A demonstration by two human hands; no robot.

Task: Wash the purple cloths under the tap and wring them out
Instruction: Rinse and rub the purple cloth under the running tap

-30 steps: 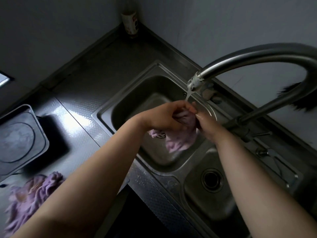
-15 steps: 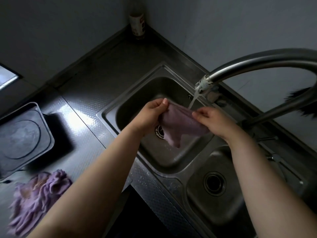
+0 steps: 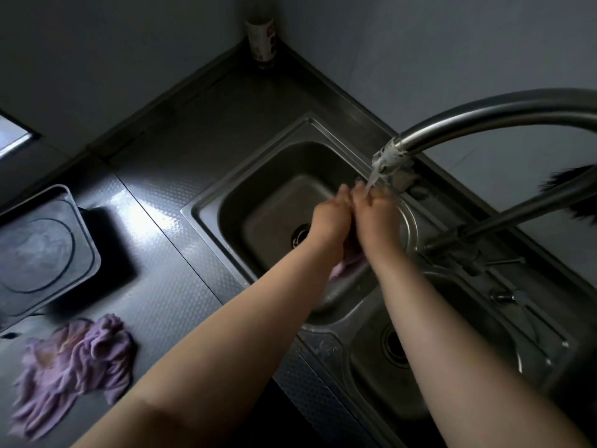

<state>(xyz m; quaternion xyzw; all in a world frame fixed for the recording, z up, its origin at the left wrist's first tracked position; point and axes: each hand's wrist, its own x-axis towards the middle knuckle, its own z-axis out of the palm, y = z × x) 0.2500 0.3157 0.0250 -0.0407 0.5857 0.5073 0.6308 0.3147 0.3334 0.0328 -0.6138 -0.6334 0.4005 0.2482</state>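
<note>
My left hand [image 3: 329,218] and my right hand [image 3: 374,218] are pressed together over the left sink basin [image 3: 232,202], right under the tap spout [image 3: 391,156], where water is running. Both are closed on a purple cloth [image 3: 347,265]; only its lower end shows, hanging below my wrists. A second purple cloth [image 3: 74,367] lies crumpled on the counter at the lower left, away from both hands.
The curved steel tap [image 3: 484,114] arches over from the right. A smaller second basin with a drain [image 3: 392,347] sits lower right. A dark square tray [image 3: 42,253] rests on the counter at left, and a bottle [image 3: 261,37] stands in the far corner.
The cloth was spread between my two hands half a second ago; now the hands have come together under the stream, bunching the cloth so most of it is hidden.
</note>
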